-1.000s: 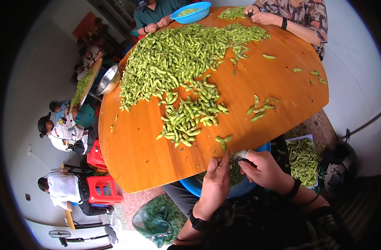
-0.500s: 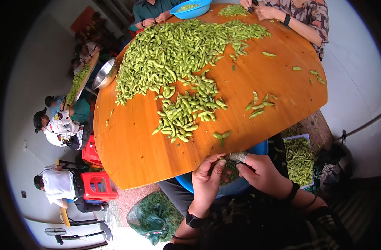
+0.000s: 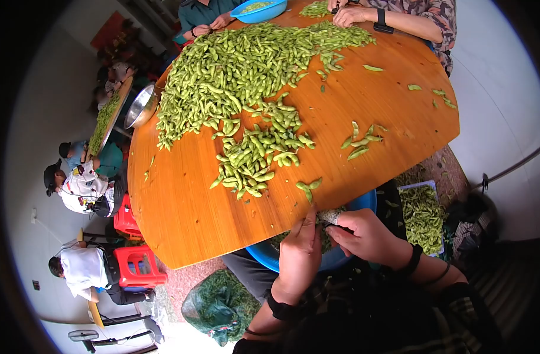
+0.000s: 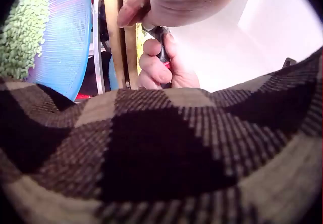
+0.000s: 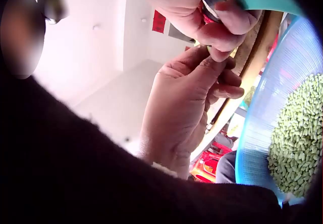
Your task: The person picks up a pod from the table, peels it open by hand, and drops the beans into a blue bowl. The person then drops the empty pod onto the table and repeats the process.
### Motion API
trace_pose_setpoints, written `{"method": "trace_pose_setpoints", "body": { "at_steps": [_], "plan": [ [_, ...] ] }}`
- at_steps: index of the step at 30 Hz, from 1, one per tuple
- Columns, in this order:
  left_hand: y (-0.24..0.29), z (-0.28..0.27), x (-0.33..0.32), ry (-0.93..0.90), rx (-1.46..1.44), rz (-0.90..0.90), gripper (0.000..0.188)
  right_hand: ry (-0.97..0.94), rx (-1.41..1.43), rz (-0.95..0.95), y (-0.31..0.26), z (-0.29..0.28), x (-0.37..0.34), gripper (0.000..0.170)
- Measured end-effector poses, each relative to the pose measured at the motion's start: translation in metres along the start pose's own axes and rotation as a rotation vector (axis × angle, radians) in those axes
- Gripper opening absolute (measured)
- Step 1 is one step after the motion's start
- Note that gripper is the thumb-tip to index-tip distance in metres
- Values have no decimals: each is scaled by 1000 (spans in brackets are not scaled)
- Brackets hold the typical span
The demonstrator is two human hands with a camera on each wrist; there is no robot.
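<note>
My left hand [image 3: 299, 256] is at the near edge of the wooden table [image 3: 205, 227], its fingertips meeting those of my right hand [image 3: 370, 236]. Between thumb and finger it pinches a soybean pod, only a green sliver [image 5: 209, 48] of which shows in the right wrist view. My right hand grips a small tool with a black and red handle [image 4: 163, 50]; its working end is hidden. Greyish wrapping covers a finger of that hand. Below both hands stands a blue mesh basket [image 5: 251, 118] holding shelled green beans [image 5: 298, 143].
A large heap of soybean pods [image 3: 222, 76] and a smaller pile [image 3: 252, 156] lie on the table. A metal bowl [image 3: 141, 107] stands by its left edge. On the floor are a box of pods [image 3: 422, 218], a green net bag [image 3: 214, 304] and red stools [image 3: 137, 265]. Other people sit around.
My left hand has turned and stretched its fingers toward the table edge, where half a second ago its thumb and fingers were spread apart. The right hand keeps its grip. The head view has shifted slightly.
</note>
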State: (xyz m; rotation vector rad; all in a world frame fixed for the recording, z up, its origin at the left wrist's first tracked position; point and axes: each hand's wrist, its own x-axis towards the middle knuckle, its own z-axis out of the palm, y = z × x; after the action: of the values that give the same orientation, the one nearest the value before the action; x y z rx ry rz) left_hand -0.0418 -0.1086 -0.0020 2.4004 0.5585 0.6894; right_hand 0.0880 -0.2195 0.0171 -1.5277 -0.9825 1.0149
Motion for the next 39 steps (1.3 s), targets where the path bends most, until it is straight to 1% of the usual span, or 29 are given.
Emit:
{"method": "trace_pose_setpoints", "body": {
  "at_steps": [2,4,5,6,7,8,10,11,13,14,16,17,19,20,22,23,24,25,26,27,29,30,31,33,34,36,37,39],
  "plan": [
    [1,1,1,16,10,15,50,3,2,15,2,0,1,13],
    [-1,1,0,1,-35,35,46,105,-134,-210,12,2,4,9],
    [-1,1,0,0,-38,37,46,107,-135,-209,19,4,4,9],
    [-1,1,0,-17,-73,-9,45,133,-89,-223,18,6,6,10],
    [-2,1,-1,-33,-108,-55,45,158,-44,-237,18,7,7,14],
    [-4,1,-1,-33,-110,-53,45,160,-46,-236,18,8,8,14],
    [-9,0,0,-43,-184,-34,42,171,70,-245,11,9,9,10],
    [-9,-3,1,-45,-186,-32,42,173,69,-244,12,7,10,10],
    [-9,-9,3,-173,-484,-211,37,43,281,-5,14,3,12,9],
    [-12,-10,3,-172,-485,-209,37,44,279,-7,10,-1,11,9],
    [-23,-9,3,-282,-920,-343,35,-70,459,169,-4,-10,11,12],
    [-26,-10,4,-279,-922,-337,35,-69,454,165,-6,-13,12,12],
    [-31,-11,5,-300,-1236,-458,36,-121,495,189,-9,-17,15,13],
    [-33,-8,4,-293,-1343,-475,38,-123,490,186,-12,-17,16,13],
    [-31,-7,6,-259,-1381,-489,36,-84,392,193,-18,-15,16,13],
    [-28,-7,7,-230,-1420,-507,34,-86,389,191,-19,-12,17,13],
    [-25,-7,7,-226,-1423,-507,34,-14,277,94,-19,-6,16,12],
    [-21,-7,8,-191,-1255,-490,32,55,165,-2,-19,-2,16,11],
    [-18,-7,8,-154,-1086,-475,29,67,25,-70,-17,-1,15,10],
    [-20,-5,7,-144,-1087,-480,29,57,24,-68,-14,3,15,10],
    [-25,-1,6,-81,-890,-324,28,196,-256,-296,-8,10,15,12],
    [-23,-3,7,-97,-966,-356,30,196,-265,-284,-10,11,15,16],
    [-21,-4,8,-92,-965,-358,30,191,-266,-286,-11,11,15,16],
    [-18,-6,10,-126,-1091,-402,30,211,-230,-322,-14,13,16,18],
    [-20,-4,8,-122,-1090,-400,30,208,-232,-326,-13,11,17,18],
    [-22,-1,-1,-53,-877,-307,29,312,-147,-293,-9,3,21,25],
    [-20,-6,-4,-50,-877,-307,29,415,-110,-294,-9,-3,27,25],
    [-13,-25,-7,-112,-366,-217,25,488,-99,-102,-22,-32,26,22]
  ]
}}
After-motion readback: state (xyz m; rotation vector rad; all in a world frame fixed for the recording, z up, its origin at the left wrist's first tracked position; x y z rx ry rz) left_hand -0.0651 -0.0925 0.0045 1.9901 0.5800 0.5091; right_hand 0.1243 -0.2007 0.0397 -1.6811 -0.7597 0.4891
